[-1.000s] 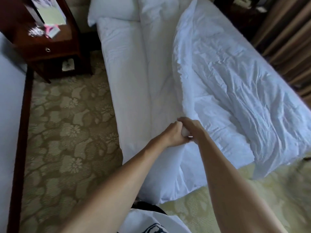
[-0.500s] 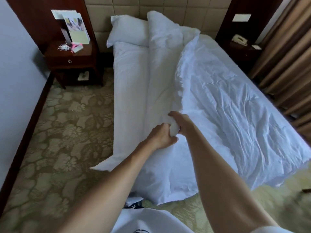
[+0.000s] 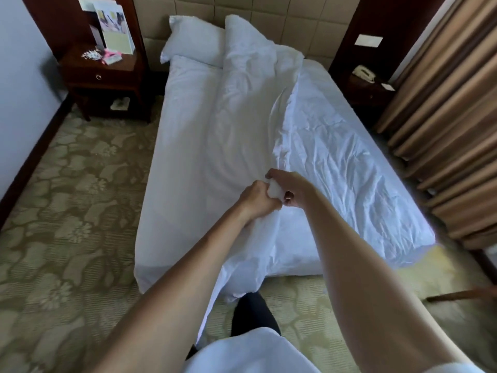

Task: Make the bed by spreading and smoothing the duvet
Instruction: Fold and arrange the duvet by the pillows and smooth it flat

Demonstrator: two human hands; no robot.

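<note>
At bed foot, left hand (image 3: 256, 198) and right hand (image 3: 291, 187) pinch the duvet (image 3: 336, 157) corner, apparently; view has risen since, duvet remains folded rightward, unspread.

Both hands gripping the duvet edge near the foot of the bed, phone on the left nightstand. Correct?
Not quite. In the head view the phone sits on the right nightstand, beside the curtains. The rest holds: left hand and right hand both grip the duvet edge near the foot of the bed.

Creased white cloth duvet (image 3: 336, 146), glossy wood nightstand (image 3: 107, 74)
</note>
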